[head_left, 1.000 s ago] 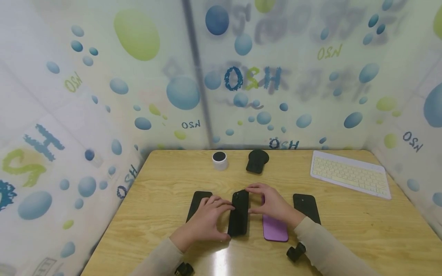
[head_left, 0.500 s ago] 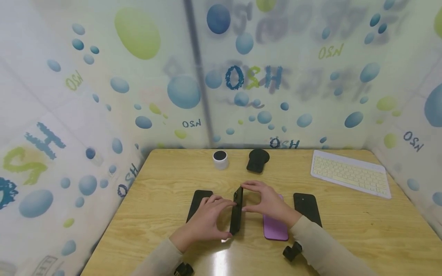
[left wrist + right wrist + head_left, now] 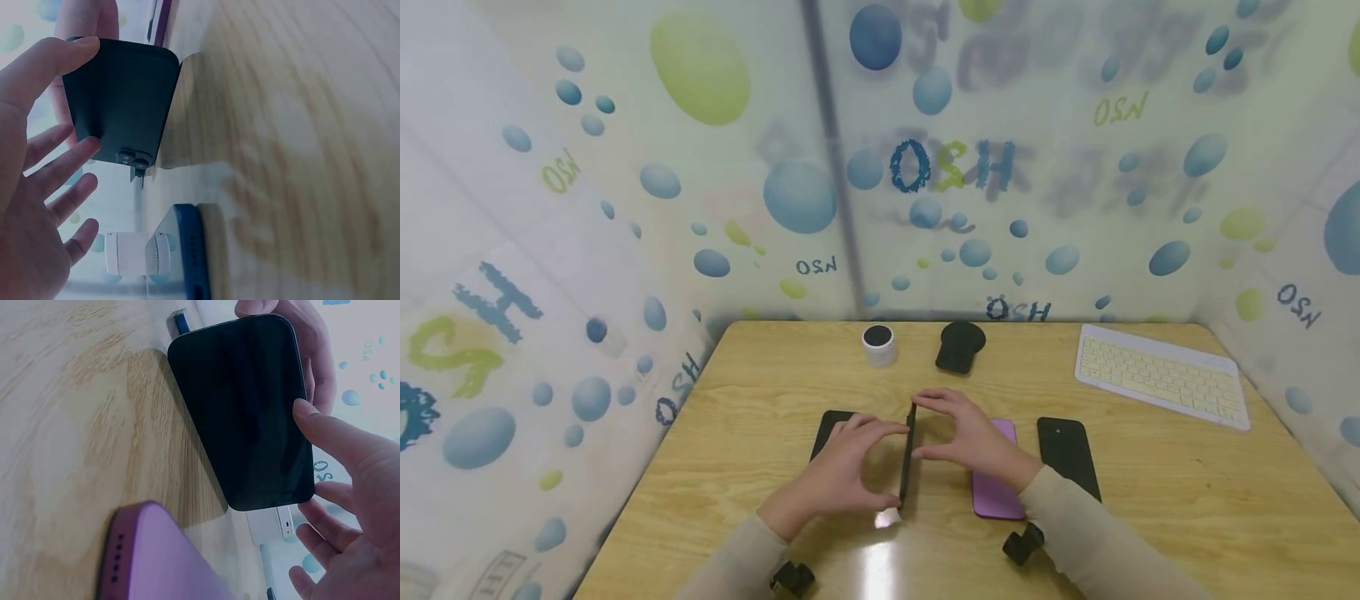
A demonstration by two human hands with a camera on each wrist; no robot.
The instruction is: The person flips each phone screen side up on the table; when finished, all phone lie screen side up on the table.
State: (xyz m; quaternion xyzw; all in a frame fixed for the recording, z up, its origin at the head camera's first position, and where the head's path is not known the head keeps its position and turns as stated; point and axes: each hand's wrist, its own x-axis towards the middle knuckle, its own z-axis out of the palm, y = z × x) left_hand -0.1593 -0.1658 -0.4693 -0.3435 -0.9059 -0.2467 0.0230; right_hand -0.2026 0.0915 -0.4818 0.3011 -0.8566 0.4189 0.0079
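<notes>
Between both hands a black smartphone [image 3: 908,454] stands on its long edge on the wooden table. Its back with the camera bump [image 3: 134,156] faces my left hand [image 3: 838,475]; the dark screen [image 3: 244,412] faces my right hand [image 3: 958,433]. The left hand grips it with the thumb at the near end and the index finger at the upper edge by the back. My right hand holds it with index finger at the far end and thumb on the upper edge. Another dark phone [image 3: 831,431] lies partly hidden under the left hand, and a purple phone [image 3: 997,492] beneath the right forearm.
One more black phone [image 3: 1067,454] lies to the right. Toward the back stand a small white cylinder with a dark top [image 3: 878,346] and a black round-topped object [image 3: 959,346]. A white keyboard [image 3: 1161,375] lies back right. Patterned curtains [image 3: 1037,250] border the table.
The phone between the hands has turned from showing its back upward to standing on edge. It has shifted slightly left, with the right hand following left.
</notes>
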